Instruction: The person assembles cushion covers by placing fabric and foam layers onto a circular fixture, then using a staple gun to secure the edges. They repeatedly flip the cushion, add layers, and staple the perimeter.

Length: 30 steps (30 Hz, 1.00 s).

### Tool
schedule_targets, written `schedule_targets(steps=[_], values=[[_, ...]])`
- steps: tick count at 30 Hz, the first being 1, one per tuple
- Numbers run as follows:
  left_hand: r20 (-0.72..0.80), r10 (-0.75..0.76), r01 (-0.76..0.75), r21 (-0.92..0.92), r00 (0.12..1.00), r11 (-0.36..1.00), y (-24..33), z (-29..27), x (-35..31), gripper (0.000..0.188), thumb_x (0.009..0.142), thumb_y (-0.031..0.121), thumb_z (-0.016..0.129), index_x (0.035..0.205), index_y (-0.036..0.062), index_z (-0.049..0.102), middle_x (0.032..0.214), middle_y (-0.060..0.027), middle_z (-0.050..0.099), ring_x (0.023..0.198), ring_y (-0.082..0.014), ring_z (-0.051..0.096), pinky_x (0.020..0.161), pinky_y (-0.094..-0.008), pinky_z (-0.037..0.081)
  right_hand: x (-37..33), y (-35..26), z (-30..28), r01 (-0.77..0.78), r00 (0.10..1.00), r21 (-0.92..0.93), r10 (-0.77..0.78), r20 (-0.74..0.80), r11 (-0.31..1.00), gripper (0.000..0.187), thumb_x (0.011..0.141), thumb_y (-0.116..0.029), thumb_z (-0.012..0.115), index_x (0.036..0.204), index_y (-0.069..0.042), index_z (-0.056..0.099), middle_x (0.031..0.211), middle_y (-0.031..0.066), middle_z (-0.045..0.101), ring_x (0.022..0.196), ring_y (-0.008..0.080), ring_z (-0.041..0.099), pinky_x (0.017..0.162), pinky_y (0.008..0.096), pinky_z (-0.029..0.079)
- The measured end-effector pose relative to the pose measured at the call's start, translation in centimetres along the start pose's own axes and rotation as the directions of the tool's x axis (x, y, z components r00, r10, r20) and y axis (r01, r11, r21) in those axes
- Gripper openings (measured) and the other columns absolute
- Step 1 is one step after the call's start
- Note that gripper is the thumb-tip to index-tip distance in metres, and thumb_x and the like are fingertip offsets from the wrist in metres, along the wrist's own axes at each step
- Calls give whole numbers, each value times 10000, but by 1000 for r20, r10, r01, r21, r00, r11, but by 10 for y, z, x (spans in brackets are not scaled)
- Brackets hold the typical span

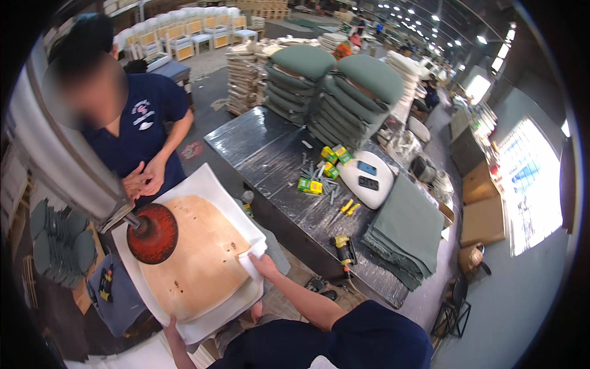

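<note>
A rounded plywood seat board (200, 258) lies on a thick white foam pad (209, 184) in front of me. A red round press disc (153, 234) on a metal arm bears down on the board's left part. My right hand (263, 264) pinches the foam's right edge, folding it up over the board. My left hand (173, 331) grips the foam's near edge from below; only its fingers show. A person in a dark blue shirt (144, 123) stands across the pad, hands (142, 178) together near the far edge.
A black worktable (270, 154) to the right carries stacked green seat cushions (335, 92), small green and yellow boxes (310, 186), a white padded seat (369, 178), folded green fabric (405, 234) and a yellow-black staple gun (344, 251). Cushions (58, 246) are piled low at left.
</note>
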<state>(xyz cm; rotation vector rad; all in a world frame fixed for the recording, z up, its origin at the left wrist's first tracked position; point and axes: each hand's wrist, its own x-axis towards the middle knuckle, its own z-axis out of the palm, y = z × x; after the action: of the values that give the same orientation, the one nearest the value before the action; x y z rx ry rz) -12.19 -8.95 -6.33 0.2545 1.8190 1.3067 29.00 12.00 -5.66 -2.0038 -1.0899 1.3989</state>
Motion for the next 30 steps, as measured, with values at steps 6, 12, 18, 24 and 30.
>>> schedule_targets(steps=[6, 12, 18, 24, 30], values=[[4, 333, -203, 801, 943, 563, 70, -8, -8, 767, 958, 354, 721, 1506, -80, 405, 1453, -285, 543, 1232, -352, 627, 1044, -414, 493, 8, -34, -35, 255, 927, -433, -346, -147, 864, 911, 916, -668, 611, 1461, 42, 440, 1393, 304, 574, 1324, 477, 527, 1077, 531, 461], [-70, 103, -105, -34, 992, 994, 56, 0, 90, 844, 1024, 540, 551, 1602, 2, 254, 1560, -232, 442, 1363, -383, 525, 1133, -464, 434, 57, -98, -25, -16, 983, -262, -33, -182, 965, 927, 927, -697, 543, 1554, -41, 350, 1479, 287, 496, 1393, 454, 469, 1123, 593, 387], [-75, -88, 74, -170, 993, 983, 25, 21, 116, 925, 1019, 679, 421, 1592, -25, 245, 1542, -222, 466, 1301, -391, 572, 1096, -473, 475, 54, -77, 16, 17, 892, -432, -209, -400, 902, 686, 993, -580, 478, 1440, -61, 502, 1337, 243, 612, 1299, 429, 545, 1082, 635, 370], [-298, 340, 18, 774, 892, 633, -25, -18, 153, 668, 1035, 526, 507, 1532, 85, 446, 1295, -261, 623, 1117, -421, 670, 997, -519, 527, 65, -84, 38, 9, 757, -690, -456, -468, 723, 526, 985, -549, 533, 1213, -79, 592, 1119, 159, 643, 1082, 366, 635, 882, 574, 510], [-543, 239, 149, 575, 805, 804, 11, 37, 99, 840, 973, 690, 439, 1472, 15, 463, 1309, -284, 638, 1222, -456, 611, 1041, -547, 466, 66, -76, 27, 15, 873, -602, -304, -381, 799, 587, 1028, -554, 445, 1348, -78, 567, 1273, 191, 619, 1191, 400, 594, 940, 594, 482]])
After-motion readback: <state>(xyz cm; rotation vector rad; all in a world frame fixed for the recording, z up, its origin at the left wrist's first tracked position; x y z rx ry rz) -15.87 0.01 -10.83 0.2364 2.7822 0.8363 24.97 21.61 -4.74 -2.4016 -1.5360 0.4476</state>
